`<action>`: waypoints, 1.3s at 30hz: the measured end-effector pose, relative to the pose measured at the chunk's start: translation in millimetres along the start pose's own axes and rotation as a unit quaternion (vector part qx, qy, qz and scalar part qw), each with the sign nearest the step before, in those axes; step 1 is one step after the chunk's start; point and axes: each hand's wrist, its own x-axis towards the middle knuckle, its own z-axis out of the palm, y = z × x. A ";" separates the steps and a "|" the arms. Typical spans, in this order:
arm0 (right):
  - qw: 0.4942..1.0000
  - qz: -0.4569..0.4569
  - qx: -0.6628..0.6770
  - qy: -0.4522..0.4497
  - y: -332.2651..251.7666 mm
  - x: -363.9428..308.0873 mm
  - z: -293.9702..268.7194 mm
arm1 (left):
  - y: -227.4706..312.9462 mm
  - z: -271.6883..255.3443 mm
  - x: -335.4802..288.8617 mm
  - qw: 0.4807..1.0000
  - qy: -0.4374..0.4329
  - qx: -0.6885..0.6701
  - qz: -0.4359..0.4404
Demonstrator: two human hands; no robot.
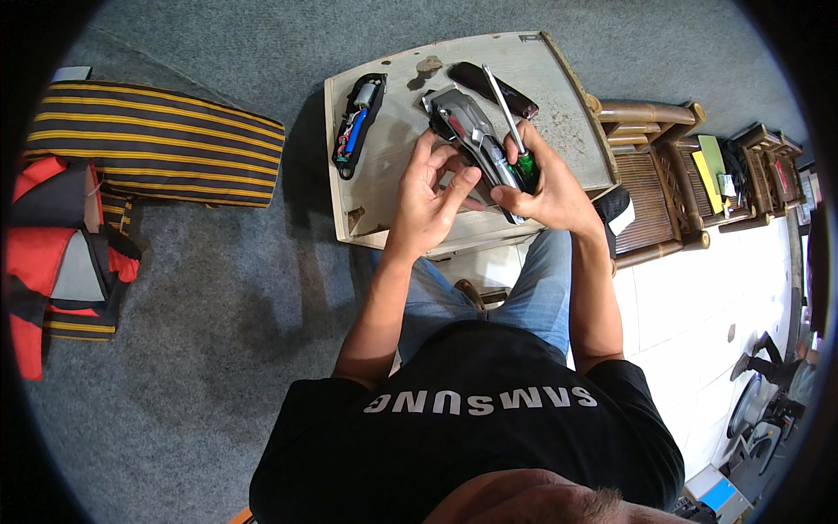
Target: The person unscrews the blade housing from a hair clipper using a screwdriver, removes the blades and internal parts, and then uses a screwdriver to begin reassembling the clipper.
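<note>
A silver-grey hair clipper [471,127] is held aslant over the wooden table, its blade end pointing away to the left. My right hand [554,188] is closed round its lower end, thumb on top. The same hand also grips a screwdriver [502,96] with a green handle and a long shaft pointing away from me. Beside the clipper's left edge is my left hand [432,192], fingers loosely bent and apart, thumb spread. Some of its fingertips touch or pass under the clipper; how far is hidden.
On the pale, worn table [393,131] lie an opened clipper half [358,122] with motor and blue battery showing, and a dark casing [471,80]. Bamboo chairs [646,192] stand to the right. A striped cushioned seat [157,144] with a red-black bag [61,262] is at left.
</note>
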 end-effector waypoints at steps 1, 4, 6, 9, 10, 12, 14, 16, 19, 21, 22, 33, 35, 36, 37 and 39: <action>1.000 0.000 0.008 0.002 -0.6 -0.6 0.4 | 0.6 -1.6 0.2 1.000 -0.009 -0.002 0.007; 1.000 -0.006 0.012 0.010 2.9 -0.7 1.7 | 7.6 -6.0 0.5 0.998 -0.023 -0.057 -0.023; 1.000 -0.004 0.005 0.006 1.6 0.1 1.5 | 3.3 -8.1 0.5 0.998 -0.019 -0.048 -0.027; 1.000 0.009 -0.003 -0.003 -0.1 -0.6 -0.1 | 4.7 -6.5 0.2 0.999 -0.012 -0.043 -0.024; 1.000 0.010 -0.005 -0.003 0.6 -0.9 0.0 | 5.7 -5.7 0.2 0.999 -0.010 -0.042 -0.021; 1.000 0.011 -0.007 -0.002 0.3 -1.1 0.4 | 3.8 -6.9 0.1 0.999 -0.015 -0.034 -0.015; 1.000 0.013 -0.005 0.000 -0.7 -1.4 0.6 | 3.6 -7.2 0.2 0.999 -0.018 -0.033 -0.013; 1.000 0.012 -0.005 0.000 0.3 -1.7 0.3 | 4.7 -6.4 0.6 0.999 -0.020 -0.039 -0.013; 1.000 0.014 -0.009 -0.001 1.6 -1.7 0.4 | 4.2 -6.7 0.4 0.999 -0.020 -0.043 -0.013; 1.000 0.012 -0.014 -0.001 1.8 -1.6 0.5 | 4.5 -7.3 0.2 0.999 -0.025 -0.036 -0.008; 1.000 0.009 -0.015 -0.001 1.7 -1.5 0.5 | 4.6 -7.5 0.1 0.999 -0.028 -0.032 -0.006; 1.000 0.004 -0.024 -0.002 3.2 -1.5 0.5 | 3.4 -8.5 -0.4 0.999 -0.031 -0.032 -0.004; 1.000 -0.007 -0.022 0.002 3.7 -1.2 1.3 | 3.5 -8.6 -0.6 0.999 -0.030 -0.029 -0.005; 1.000 -0.005 -0.022 0.001 3.4 -1.2 1.2 | 3.3 -8.9 -0.7 0.999 -0.031 -0.029 -0.004; 1.000 -0.003 -0.021 -0.001 2.9 -1.2 1.0 | 3.2 -9.1 -0.8 0.999 -0.032 -0.029 -0.004; 1.000 -0.001 -0.022 -0.003 2.7 -1.1 0.7 | 3.0 -9.2 -0.7 0.999 -0.032 -0.028 -0.002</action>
